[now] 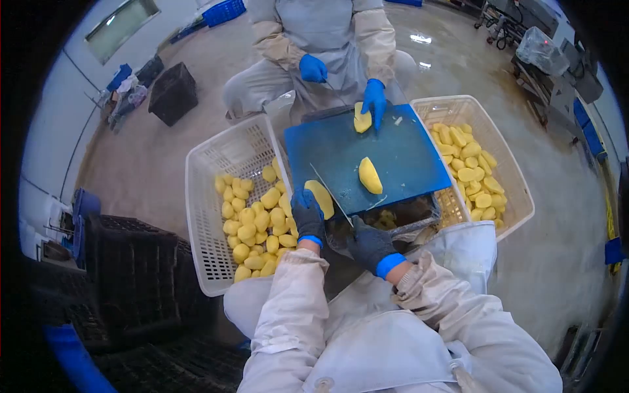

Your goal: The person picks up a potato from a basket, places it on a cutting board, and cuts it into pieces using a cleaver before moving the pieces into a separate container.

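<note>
The cutting board (pixel 327 154) in the middle of the frame looks like blue plastic, smooth, with a slightly glossy surface. The basket (pixel 236 141) at the left and the basket (pixel 517 177) at the right look like white plastic. The knife blade (pixel 329 188) seems to be smooth metal. The sleeves (pixel 288 308) at the lower part are matt, wrinkled cloth. The floor (pixel 419 46) at the top looks glossy.

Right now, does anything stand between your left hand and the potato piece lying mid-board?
Yes: the knife in the right hand slants between the left hand, which holds another slice, and the potato piece lying mid-board.
</note>
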### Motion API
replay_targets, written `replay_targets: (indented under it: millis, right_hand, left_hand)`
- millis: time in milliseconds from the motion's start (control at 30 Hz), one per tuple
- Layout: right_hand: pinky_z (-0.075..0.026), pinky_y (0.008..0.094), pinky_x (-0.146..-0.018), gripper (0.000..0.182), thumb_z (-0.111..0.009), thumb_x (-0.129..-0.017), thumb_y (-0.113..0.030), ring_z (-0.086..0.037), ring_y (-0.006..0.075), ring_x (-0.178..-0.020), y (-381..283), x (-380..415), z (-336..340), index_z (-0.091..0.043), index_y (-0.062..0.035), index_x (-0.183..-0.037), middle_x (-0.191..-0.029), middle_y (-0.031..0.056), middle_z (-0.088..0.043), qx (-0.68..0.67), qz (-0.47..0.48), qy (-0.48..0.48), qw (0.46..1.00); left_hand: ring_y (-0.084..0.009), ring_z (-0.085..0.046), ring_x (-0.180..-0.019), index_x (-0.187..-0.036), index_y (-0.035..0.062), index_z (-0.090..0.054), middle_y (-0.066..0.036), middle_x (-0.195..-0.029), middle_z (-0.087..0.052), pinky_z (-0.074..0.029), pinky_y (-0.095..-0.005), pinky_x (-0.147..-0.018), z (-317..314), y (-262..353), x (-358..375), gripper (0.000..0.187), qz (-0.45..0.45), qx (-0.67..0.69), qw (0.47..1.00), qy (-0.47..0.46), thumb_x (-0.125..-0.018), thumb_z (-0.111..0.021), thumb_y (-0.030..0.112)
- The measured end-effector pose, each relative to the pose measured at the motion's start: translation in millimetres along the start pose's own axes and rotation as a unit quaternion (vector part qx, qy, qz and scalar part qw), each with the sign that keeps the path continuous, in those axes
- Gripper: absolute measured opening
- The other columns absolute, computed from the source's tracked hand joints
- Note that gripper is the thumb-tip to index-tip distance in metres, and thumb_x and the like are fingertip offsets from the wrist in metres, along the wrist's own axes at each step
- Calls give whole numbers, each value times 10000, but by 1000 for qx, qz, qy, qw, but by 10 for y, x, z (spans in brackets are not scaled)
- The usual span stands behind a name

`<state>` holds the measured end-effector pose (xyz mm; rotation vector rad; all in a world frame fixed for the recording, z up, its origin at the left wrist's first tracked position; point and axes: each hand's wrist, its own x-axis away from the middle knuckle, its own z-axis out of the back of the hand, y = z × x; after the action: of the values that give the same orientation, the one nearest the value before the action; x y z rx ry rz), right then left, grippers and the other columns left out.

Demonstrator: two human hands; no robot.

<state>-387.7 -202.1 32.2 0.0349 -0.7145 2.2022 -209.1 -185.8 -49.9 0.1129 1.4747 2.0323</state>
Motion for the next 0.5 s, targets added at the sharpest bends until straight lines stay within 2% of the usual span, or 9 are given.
replay_targets:
  millis: [33,67,133,167,300,367,400,467,500]
  right_hand:
    - [-451,469,-717,528,-472,-830,-351,-588,398,-797,54,75,36,-430,20,-1204,-910,242,-603,-28,2,-4,1000]
    - [-450,471,-718,546,-482,-827,-345,-586,401,-800,110,153,60,-412,8,-1237,-925,238,-603,-58,4,-9,998]
    - [-454,456,-717,540,-505,-827,-310,-597,383,-793,246,319,37,-394,-9,-1261,-928,223,-610,-80,24,30,996]
    - [-458,441,-715,544,-529,-827,-275,-608,365,-787,325,398,29,-376,-26,-1286,-931,209,-617,-97,39,71,992]
    - [-471,420,-684,453,-514,-839,-254,-614,322,-809,600,740,36,-409,-52,-1231,-940,205,-608,-223,80,112,965]
    - [-473,336,-548,313,-553,-843,-178,-598,206,-646,758,839,-45,-465,-80,-1127,-817,129,-611,-372,-59,49,925]
    - [-473,336,-548,313,-553,-843,-178,-598,206,-646,781,842,-60,-465,-80,-1127,-817,129,-611,-375,-58,48,924]
    - [-362,196,-388,131,-515,-878,-134,-459,62,-474,827,823,-69,-480,-82,-993,-639,13,-501,-565,-114,100,811]
    - [-362,196,-388,131,-515,-878,-134,-459,62,-474,870,791,-85,-480,-82,-993,-639,13,-501,-567,-115,103,809]
  left_hand:
    - [-274,-563,-828,-1169,-3,-476,-197,-1045,-542,-443,-365,-751,33,54,49,349,10,8,1000,-13,-867,-458,171]
    - [-274,-563,-828,-1169,-3,-476,-197,-1045,-542,-443,-365,-751,70,110,113,349,9,4,1000,-13,-867,-458,171]
    - [-248,-544,-950,-1260,-3,-401,-174,-1136,-515,-428,-338,-831,221,365,198,420,153,73,978,-125,-857,-450,105]
    - [-219,-481,-1090,-1314,-12,-329,-154,-1224,-474,-377,-312,-927,242,287,200,483,101,99,981,-136,-847,-428,58]
    - [-228,-486,-1090,-1296,-3,-356,-167,-1213,-479,-394,-297,-907,253,-130,188,469,33,123,981,-145,-837,-423,62]
    - [-233,-487,-1086,-1296,1,-360,-163,-1219,-475,-395,-299,-904,319,30,216,462,68,159,974,-148,-843,-420,71]
    - [-238,-488,-1081,-1296,5,-364,-159,-1225,-471,-397,-300,-902,327,73,214,456,100,197,964,-149,-850,-418,80]
    - [-233,-483,-1084,-1299,1,-356,-156,-1232,-463,-399,-299,-897,251,86,149,465,100,217,959,-150,-856,-442,115]
    - [-228,-478,-1086,-1301,-4,-349,-153,-1239,-454,-401,-297,-893,186,102,106,480,102,240,953,-152,-862,-466,151]
